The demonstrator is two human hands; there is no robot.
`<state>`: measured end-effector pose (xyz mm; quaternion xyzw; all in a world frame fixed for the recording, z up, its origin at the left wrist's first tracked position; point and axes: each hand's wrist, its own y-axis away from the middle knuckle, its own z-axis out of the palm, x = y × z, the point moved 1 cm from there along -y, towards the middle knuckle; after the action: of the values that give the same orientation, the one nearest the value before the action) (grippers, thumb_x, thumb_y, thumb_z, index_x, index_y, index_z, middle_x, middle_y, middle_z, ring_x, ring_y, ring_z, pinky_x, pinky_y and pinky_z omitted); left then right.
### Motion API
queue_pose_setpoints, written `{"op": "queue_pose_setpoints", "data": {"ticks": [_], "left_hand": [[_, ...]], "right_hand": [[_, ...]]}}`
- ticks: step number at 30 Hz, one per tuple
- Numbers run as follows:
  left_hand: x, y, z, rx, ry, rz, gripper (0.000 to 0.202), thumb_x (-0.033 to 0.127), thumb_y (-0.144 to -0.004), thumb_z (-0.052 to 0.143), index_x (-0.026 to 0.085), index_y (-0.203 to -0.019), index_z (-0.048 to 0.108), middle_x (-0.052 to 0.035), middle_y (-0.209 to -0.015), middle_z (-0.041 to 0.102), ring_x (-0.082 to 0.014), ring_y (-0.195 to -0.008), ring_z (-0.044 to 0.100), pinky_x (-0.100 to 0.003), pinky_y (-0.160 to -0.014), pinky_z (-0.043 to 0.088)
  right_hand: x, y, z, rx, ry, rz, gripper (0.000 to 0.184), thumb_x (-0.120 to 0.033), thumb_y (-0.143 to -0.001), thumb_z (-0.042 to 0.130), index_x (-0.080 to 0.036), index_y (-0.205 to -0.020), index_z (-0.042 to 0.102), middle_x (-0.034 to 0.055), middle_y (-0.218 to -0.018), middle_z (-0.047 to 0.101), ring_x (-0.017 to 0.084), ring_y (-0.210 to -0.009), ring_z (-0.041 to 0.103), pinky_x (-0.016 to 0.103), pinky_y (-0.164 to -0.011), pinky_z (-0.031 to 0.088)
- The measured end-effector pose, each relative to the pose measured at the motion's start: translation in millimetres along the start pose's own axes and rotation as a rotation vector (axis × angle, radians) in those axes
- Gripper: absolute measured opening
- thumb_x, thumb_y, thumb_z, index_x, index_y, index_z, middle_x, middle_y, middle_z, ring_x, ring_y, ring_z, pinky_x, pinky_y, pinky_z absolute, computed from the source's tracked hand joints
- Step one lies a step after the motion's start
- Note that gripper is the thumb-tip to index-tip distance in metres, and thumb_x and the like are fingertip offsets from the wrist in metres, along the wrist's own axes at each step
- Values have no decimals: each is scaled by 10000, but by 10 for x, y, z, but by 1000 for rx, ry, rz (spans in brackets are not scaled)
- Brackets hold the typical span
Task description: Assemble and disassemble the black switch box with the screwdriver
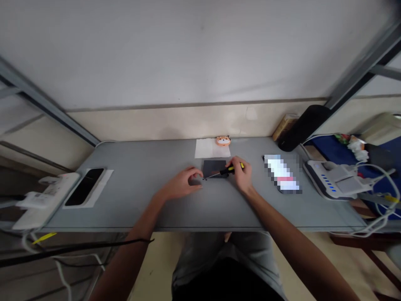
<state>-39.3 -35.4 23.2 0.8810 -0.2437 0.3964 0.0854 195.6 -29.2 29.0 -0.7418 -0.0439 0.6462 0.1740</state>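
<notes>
My right hand (241,172) is wrapped round the black and yellow handle of a screwdriver (227,170), whose thin shaft points left and slightly down. Near its tip are tiny dark pieces (204,179), perhaps screws, too small to make out. My left hand (184,182) rests on the desk just left of the tip, fingers curved and thumb apart, with no object visible between them. A dark, flat rectangular piece (214,165) lies between the hands, partly behind the screwdriver.
Behind the dark piece, white paper (205,148) carries an orange animal-faced item (223,141). A lit, pixelated phone (283,173), power strip (328,179) and black cylinder (303,127) stand right on the grey desk (140,163). Another phone (85,187) lies left.
</notes>
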Motion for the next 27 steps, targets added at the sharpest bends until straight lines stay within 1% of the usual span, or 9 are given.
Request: {"op": "queue_pose_setpoints", "data": {"ticks": [4, 7, 9, 12, 17, 19, 23, 25, 27], "left_hand": [[-7, 20, 185, 84, -2, -33, 208, 378, -824, 718, 223, -962, 706, -9, -888, 644, -158, -765, 564, -286, -744, 494], [-20, -5, 244, 121, -27, -1, 168, 373, -867, 677, 215, -899, 724, -9, -837, 666, -150, -738, 577, -280, -729, 498], [-27, -5, 254, 146, -56, 22, 171, 364, -896, 647, 216, -879, 732, -8, -822, 676, -147, -727, 584, -281, -727, 503], [-37, 10, 266, 171, -84, 25, 160, 345, -911, 637, 221, -905, 737, -6, -826, 680, -146, -725, 589, -287, -737, 517], [-57, 40, 315, 225, -161, 96, 140, 339, -930, 639, 235, -950, 731, -30, -925, 711, -180, -891, 653, -335, -898, 543], [-73, 49, 326, 234, -176, 101, 148, 342, -937, 641, 238, -988, 733, -31, -933, 709, -179, -890, 659, -336, -900, 551], [-106, 51, 321, 231, -166, 95, 214, 360, -921, 684, 232, -1087, 725, -16, -904, 696, -156, -799, 645, -315, -837, 567], [-111, 46, 315, 232, -165, 125, 195, 360, -924, 685, 226, -1058, 731, -22, -910, 701, -160, -825, 654, -319, -851, 562], [-105, 41, 312, 224, -158, 160, 159, 353, -943, 662, 221, -988, 739, -34, -919, 711, -168, -857, 666, -325, -863, 556]], "right_hand": [[-24, -4, 28, 3, -76, 67, 489, -606, -847, 525, -219, -557, 594, 7, -566, 574, 131, -517, 488, 268, -506, 425], [-23, -4, 47, -14, -113, 87, 501, -641, -820, 547, -221, -550, 585, 6, -567, 561, 126, -506, 478, 256, -470, 417], [-6, -11, 43, -18, -118, 87, 510, -653, -819, 547, -222, -551, 582, 4, -562, 551, 128, -508, 480, 255, -463, 410], [34, -27, 13, -1, -84, 54, 518, -646, -842, 533, -221, -549, 577, -1, -538, 541, 131, -507, 483, 261, -479, 403], [71, -24, -19, -23, 23, -47, 488, -561, -904, 501, -219, -568, 588, -1, -556, 578, 138, -551, 525, 277, -569, 422], [69, -14, -14, -42, 43, -65, 475, -540, -912, 496, -221, -573, 592, 3, -576, 594, 145, -583, 552, 284, -608, 439], [50, -1, 0, -55, 4, -41, 472, -533, -918, 488, -220, -581, 594, 5, -586, 595, 145, -590, 553, 283, -610, 445], [36, -1, 6, -49, -35, -14, 485, -560, -910, 490, -218, -583, 596, 2, -583, 581, 138, -575, 537, 275, -585, 439], [25, -5, 12, -41, -75, 22, 504, -605, -887, 501, -217, -576, 589, 0, -582, 564, 133, -561, 521, 265, -548, 432]]}}
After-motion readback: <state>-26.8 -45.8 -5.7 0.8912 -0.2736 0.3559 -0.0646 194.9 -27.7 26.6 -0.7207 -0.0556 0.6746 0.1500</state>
